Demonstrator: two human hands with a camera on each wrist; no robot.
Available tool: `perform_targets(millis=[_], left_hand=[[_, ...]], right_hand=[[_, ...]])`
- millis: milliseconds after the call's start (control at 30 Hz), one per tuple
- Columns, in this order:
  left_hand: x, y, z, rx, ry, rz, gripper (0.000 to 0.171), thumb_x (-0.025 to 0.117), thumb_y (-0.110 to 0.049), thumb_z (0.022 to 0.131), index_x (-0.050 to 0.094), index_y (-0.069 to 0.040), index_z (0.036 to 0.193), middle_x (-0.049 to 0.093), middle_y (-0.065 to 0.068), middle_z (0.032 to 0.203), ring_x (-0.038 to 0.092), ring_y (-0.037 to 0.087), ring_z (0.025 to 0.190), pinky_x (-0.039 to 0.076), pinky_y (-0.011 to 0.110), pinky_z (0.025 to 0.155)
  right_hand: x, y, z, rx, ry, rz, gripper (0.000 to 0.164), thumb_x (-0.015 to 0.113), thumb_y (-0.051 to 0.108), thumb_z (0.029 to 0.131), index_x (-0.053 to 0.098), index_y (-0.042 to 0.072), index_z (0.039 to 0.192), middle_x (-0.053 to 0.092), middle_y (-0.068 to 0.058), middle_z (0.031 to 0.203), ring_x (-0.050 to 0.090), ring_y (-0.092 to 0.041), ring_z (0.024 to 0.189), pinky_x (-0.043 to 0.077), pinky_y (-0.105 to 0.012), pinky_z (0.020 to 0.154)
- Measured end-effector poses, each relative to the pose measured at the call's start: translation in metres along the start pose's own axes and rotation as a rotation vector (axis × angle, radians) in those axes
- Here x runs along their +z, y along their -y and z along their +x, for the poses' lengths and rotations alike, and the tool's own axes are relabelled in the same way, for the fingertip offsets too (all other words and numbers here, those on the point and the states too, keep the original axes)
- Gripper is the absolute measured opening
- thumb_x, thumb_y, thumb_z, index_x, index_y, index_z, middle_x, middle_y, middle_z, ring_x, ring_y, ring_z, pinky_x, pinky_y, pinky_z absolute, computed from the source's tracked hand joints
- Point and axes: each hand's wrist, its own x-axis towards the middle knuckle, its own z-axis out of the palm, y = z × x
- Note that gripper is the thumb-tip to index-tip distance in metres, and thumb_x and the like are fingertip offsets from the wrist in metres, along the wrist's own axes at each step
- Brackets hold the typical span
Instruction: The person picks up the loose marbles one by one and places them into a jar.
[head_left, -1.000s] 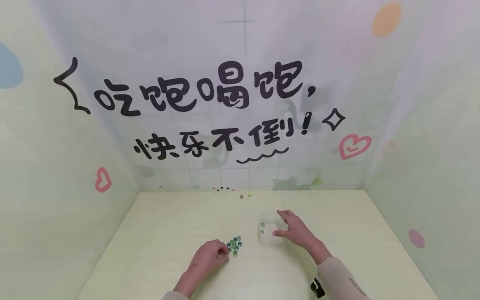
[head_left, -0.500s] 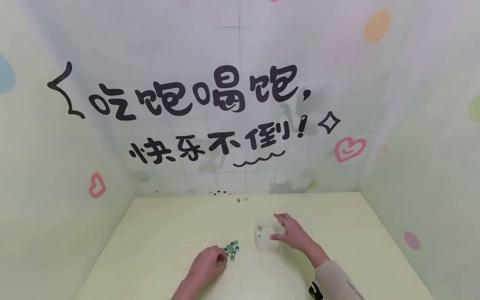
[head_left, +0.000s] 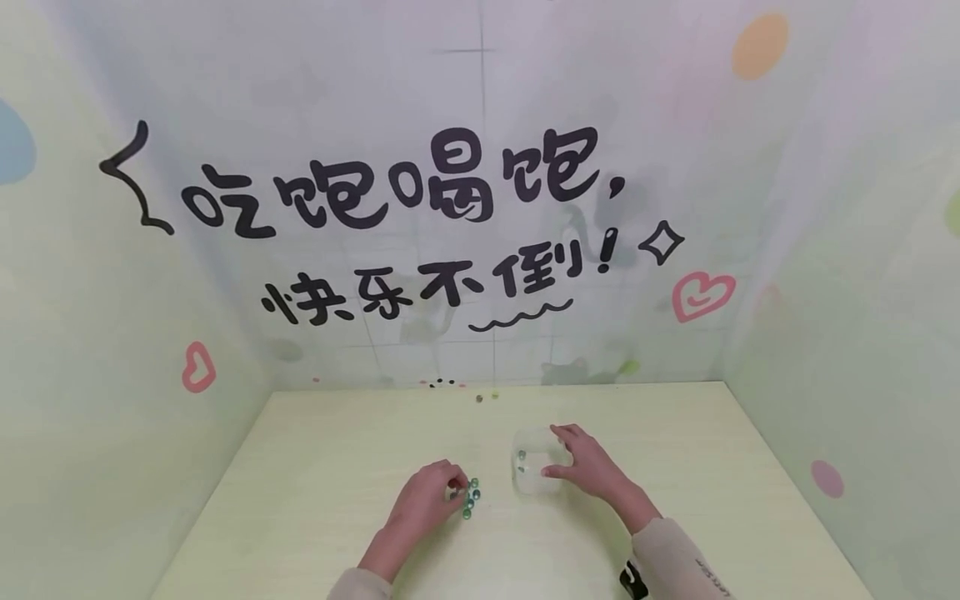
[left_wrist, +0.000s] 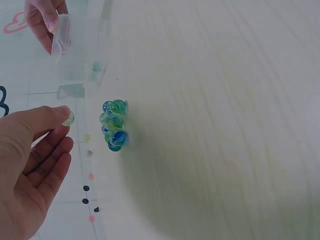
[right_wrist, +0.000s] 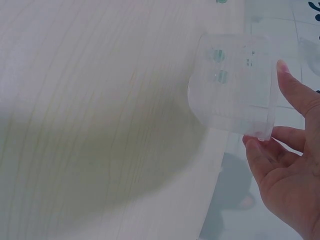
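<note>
Thumb and index finger of my left hand (head_left: 423,502) pinch a clear marble with a green-yellow tint (left_wrist: 69,119). The hand is raised just beside a cluster of blue and green marbles (left_wrist: 115,125), and in the head view it covers part of that cluster. My right hand (head_left: 594,468) grips a clear plastic container (right_wrist: 235,90) near its rim, thumb on one side and fingers on the other. Two marbles (right_wrist: 220,65) show through the container's wall. It stands on the table to the right of the cluster.
The pale wooden table (head_left: 337,442) meets printed walls at the back and both sides. Two small round things (head_left: 479,398) lie by the back edge. A black object (head_left: 633,579) sits beside the right sleeve (head_left: 675,558).
My left hand has lifted from the cluster's left side and moved forward and slightly right, with a marble between its fingertips. The right hand and container have stayed in place.
</note>
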Motion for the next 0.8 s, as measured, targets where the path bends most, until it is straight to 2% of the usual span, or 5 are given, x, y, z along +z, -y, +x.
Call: perform_targets(millis=[267,367,567,800], left_hand=[[-0.010,-0.022,0.026,0.043,-0.046,0.049,0.010,0.080,-0.017,0.084,0.072,-0.017,0.091,0.066,-0.005,0.088,0.064,0.013,0.083,0.055,0.023,0.071],[-0.013,-0.032,0.036,0.056,-0.040,0.053,0.009,0.079,-0.017,0.085,0.072,-0.017,0.092,0.067,-0.003,0.090,0.065,0.014,0.085,0.056,0.024,0.072],[-0.009,-0.046,0.053,0.091,-0.037,0.075,0.010,0.079,-0.019,0.086,0.073,-0.018,0.094,0.068,-0.003,0.092,0.065,0.011,0.085,0.056,0.023,0.074],[-0.002,-0.051,0.064,0.108,-0.037,0.071,0.010,0.078,-0.018,0.087,0.073,-0.017,0.095,0.069,-0.002,0.093,0.065,0.011,0.087,0.057,0.023,0.076]], right_hand=[[0.001,-0.001,0.002,-0.006,0.004,-0.007,0.077,0.080,0.024,0.084,0.044,-0.008,0.144,0.051,-0.025,0.137,0.058,-0.040,0.116,0.052,-0.053,0.096],[0.001,-0.002,0.004,-0.009,0.010,-0.013,0.076,0.079,0.025,0.085,0.044,-0.008,0.144,0.052,-0.025,0.137,0.058,-0.039,0.116,0.052,-0.053,0.096],[-0.003,-0.002,0.004,-0.002,0.002,-0.019,0.076,0.080,0.026,0.084,0.045,-0.008,0.143,0.052,-0.026,0.136,0.058,-0.040,0.115,0.052,-0.054,0.096],[0.003,-0.006,0.007,0.012,-0.002,-0.013,0.076,0.081,0.026,0.084,0.046,-0.006,0.143,0.053,-0.023,0.137,0.058,-0.037,0.116,0.052,-0.052,0.097]])
